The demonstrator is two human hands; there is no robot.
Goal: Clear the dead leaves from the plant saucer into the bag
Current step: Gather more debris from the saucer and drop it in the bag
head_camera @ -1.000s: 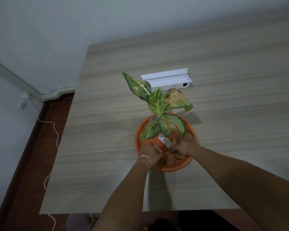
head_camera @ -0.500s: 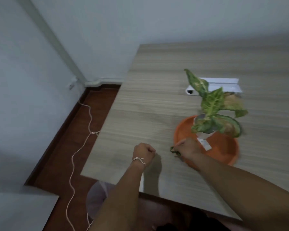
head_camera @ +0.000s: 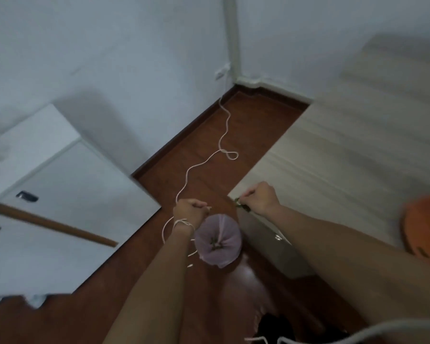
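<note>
A pale pink bag point(head_camera: 217, 240) stands open on the floor beside the table's near-left corner, with a few dead leaves at its bottom. My right hand point(head_camera: 258, 197) is clenched on dark dead leaves point(head_camera: 241, 204) over the table corner, just up and right of the bag's mouth. My left hand point(head_camera: 189, 210) is a fist directly left of the bag's rim; whether it holds leaves is hidden. The orange saucer point(head_camera: 425, 227) shows only as a blurred edge at the far right.
The wood-grain table point(head_camera: 345, 150) fills the right. A white cable point(head_camera: 221, 145) snakes across the brown floor from the wall corner to the bag. A white cabinet point(head_camera: 47, 194) stands at the left.
My view has swung left from the table to the floor. Both hands left the saucer and moved left to the table corner, the right one carrying leaves. The bag has come into view.
</note>
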